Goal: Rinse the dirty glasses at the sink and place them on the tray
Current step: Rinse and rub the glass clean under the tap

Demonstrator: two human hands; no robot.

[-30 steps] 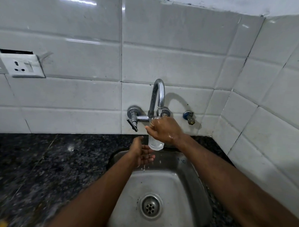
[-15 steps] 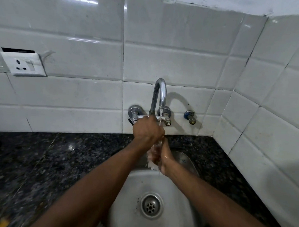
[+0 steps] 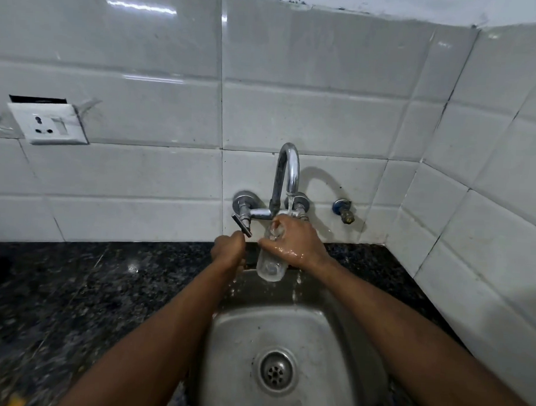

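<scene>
A clear drinking glass [image 3: 270,266] hangs upright under the chrome tap [image 3: 288,173], over the back of the steel sink [image 3: 340,344]. My right hand [image 3: 295,242] is wet and wraps around the glass's upper part. A thin stream of water falls from the spout onto that hand and the glass. My left hand [image 3: 227,251] is just left of the glass, fingers curled, right below the tap's black lever [image 3: 242,226]; whether it touches the lever I cannot tell. No tray is in view.
Dark speckled granite counter [image 3: 88,287] surrounds the sink. White tiled walls rise behind and on the right. A white wall socket [image 3: 47,124] sits at the left. A small blue-capped valve [image 3: 343,209] sticks out to the right of the tap. The drain [image 3: 276,370] lies at the sink's centre.
My left hand has dropped from the tap body to just under the lever at the left. My right hand has lifted the glass back up under the spout, and water runs.
</scene>
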